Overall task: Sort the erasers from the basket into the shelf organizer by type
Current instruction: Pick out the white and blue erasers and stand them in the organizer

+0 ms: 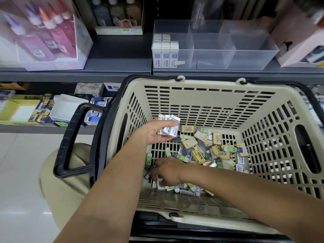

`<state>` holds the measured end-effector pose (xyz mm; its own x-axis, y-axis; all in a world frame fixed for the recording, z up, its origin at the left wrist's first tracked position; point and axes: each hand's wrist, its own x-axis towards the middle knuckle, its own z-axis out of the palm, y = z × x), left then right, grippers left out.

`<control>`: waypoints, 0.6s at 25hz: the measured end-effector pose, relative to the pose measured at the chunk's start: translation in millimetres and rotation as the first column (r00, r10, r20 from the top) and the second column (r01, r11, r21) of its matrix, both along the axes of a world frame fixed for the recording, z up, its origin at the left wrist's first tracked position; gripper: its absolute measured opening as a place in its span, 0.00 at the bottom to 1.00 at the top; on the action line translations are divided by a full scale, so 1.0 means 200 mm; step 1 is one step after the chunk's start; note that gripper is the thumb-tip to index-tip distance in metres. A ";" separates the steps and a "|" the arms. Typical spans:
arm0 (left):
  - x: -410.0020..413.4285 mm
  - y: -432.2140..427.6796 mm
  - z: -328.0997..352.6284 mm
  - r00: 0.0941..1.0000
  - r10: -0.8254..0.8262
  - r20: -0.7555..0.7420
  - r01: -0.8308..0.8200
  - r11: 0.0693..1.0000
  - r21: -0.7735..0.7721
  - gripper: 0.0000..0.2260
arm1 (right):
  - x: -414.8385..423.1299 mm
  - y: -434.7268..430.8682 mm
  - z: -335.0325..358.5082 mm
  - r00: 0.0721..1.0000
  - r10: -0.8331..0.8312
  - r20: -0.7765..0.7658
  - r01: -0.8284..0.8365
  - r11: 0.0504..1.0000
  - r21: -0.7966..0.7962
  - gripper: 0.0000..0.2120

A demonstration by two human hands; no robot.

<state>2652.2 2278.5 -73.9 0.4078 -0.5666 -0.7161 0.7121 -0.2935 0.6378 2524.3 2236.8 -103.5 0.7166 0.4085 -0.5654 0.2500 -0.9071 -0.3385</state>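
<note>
Several white sleeved erasers [169,128] sit bunched in the left hand [155,133], whose fingers curl round them above the far-left part of the basket [206,109]. The basket is cream plastic, its walls and floor slotted in a grid, with a black handle [70,137] folded out to its left. On the basket's floor lies a loose heap of erasers [206,149]: small rectangular blocks in yellow, green-and-blue and white paper sleeves. In the basket's near-left corner the right hand [168,171] reaches down, its fingers curled round one white block [159,184]. Just beyond the basket, on a dark grey shelf [119,62], stands the clear plastic organizer [254,55]. Its leftmost compartment holds upright rows of white erasers [165,51]. Left of the basket shows glossy pale floor [21,181].
</note>
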 end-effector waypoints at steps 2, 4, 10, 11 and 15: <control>0.00 0.00 0.00 1.000 -0.005 0.000 0.005 1.000 0.003 0.08 | 0.00 -0.01 -0.02 0.999 0.010 0.031 -0.010 1.000 0.003 0.12; 0.00 0.01 0.00 1.000 -0.008 -0.001 0.008 1.000 0.006 0.09 | 0.00 -0.02 -0.03 0.998 -0.021 0.051 0.020 1.000 0.005 0.16; -0.01 0.01 0.01 1.000 0.010 -0.022 -0.010 1.000 -0.006 0.09 | 0.00 -0.05 -0.05 0.992 -0.119 0.046 0.117 0.993 0.026 0.17; -0.01 0.01 0.01 1.000 0.006 -0.029 -0.006 1.000 -0.006 0.10 | 0.00 -0.09 -0.03 0.982 -0.187 0.013 0.185 0.978 0.095 0.14; -0.02 0.01 0.04 0.999 0.032 -0.024 -0.032 0.999 -0.017 0.15 | -0.01 -0.26 0.10 0.854 -0.503 -0.130 0.518 0.806 0.287 0.07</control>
<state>2649.1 2280.1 -66.3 0.4086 -0.5658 -0.7162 0.7362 -0.2595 0.6250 2522.4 2184.8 -83.2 0.8464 0.1454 -0.5123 -0.2430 -0.7506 -0.6145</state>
